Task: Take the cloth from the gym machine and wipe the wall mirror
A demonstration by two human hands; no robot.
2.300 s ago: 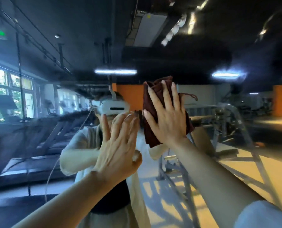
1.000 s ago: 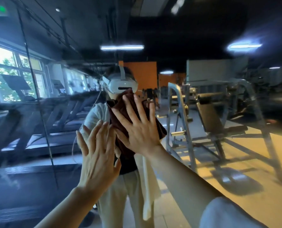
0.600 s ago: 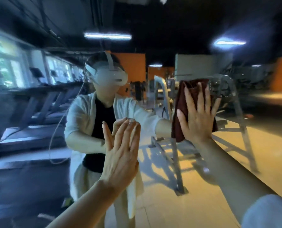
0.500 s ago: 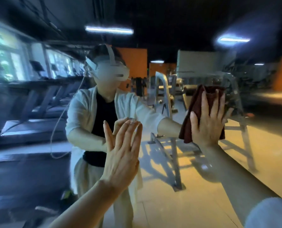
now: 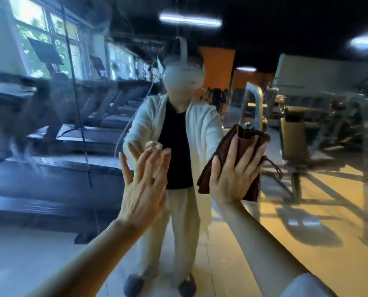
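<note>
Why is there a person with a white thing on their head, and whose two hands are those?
The picture comes from a camera worn on a person's head, looking forward at a big wall mirror. The hands belong to that person, and the figure facing you is their reflection, wearing the white headset. The right hand has straight fingers pressing a dark red cloth flat on the glass, to wipe it. The left hand lies flat against the mirror and holds nothing. Behind the reflection you see a gym: treadmills on one side, a metal weight machine on the other.
</note>
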